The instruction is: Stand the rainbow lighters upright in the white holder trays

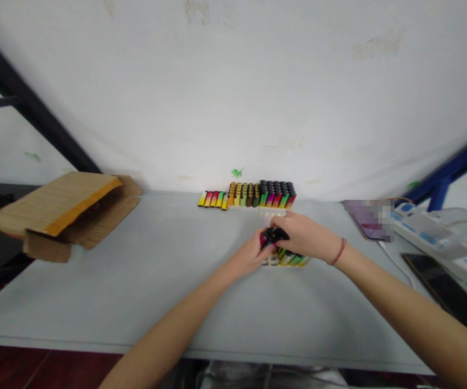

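Both my hands meet over a small bundle of coloured lighters (288, 259) lying on the grey table (136, 281). My left hand (249, 255) grips the bundle's left end, fingers curled around the black tops (273, 235). My right hand (304, 233) lies over the bundle from the right, fingers closed on it; a red string circles that wrist. At the back, against the white wall, stands a row of lighters (262, 195), with a few lying flat lighters (213, 199) at its left end.
An open cardboard box (65, 213) lies on its side at the table's left. At the right sit a phone (369, 219), a white power strip (424, 229) with cables and a dark tablet (448, 292). Dark and blue frame bars flank the wall.
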Action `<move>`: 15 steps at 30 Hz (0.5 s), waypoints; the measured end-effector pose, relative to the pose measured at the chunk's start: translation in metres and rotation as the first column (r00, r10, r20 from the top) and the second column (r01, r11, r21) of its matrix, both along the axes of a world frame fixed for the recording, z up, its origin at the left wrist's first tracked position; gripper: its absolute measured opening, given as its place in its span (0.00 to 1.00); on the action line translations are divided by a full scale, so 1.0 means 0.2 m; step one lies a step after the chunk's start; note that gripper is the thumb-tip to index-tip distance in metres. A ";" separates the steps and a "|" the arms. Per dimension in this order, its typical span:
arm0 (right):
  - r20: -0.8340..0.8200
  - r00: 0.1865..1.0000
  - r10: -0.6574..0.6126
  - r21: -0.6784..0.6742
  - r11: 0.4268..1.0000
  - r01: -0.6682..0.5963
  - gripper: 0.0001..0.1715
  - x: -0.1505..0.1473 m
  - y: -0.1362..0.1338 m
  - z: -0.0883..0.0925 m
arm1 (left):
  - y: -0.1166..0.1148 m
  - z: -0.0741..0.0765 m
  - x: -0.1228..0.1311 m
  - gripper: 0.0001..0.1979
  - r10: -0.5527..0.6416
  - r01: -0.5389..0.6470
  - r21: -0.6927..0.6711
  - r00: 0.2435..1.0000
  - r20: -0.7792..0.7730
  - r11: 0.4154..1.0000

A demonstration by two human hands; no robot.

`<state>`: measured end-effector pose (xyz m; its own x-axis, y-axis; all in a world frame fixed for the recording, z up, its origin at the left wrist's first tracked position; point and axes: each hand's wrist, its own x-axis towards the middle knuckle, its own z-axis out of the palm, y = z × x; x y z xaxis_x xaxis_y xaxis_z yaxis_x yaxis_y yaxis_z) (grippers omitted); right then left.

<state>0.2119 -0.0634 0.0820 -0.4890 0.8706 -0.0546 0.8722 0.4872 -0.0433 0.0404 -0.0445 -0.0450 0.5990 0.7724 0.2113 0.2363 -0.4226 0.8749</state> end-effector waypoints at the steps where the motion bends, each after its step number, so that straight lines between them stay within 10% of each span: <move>1: -0.014 1.000 -0.007 0.000 1.000 0.007 0.08 0.00 0.00 0.00 | 0.00 0.00 0.00 0.23 0.016 -0.016 -0.008 1.000 -0.002 1.000; 12: -0.587 0.800 -0.123 -0.059 0.992 0.110 0.24 -0.17 0.14 0.05 | 0.09 0.13 -0.12 0.24 0.421 -0.430 0.023 0.892 0.162 0.903; 15: -0.639 0.688 -0.345 -0.327 0.931 0.164 0.17 -0.36 0.30 -0.03 | 0.18 0.17 -0.28 0.22 0.563 -0.563 -0.004 0.826 0.017 0.826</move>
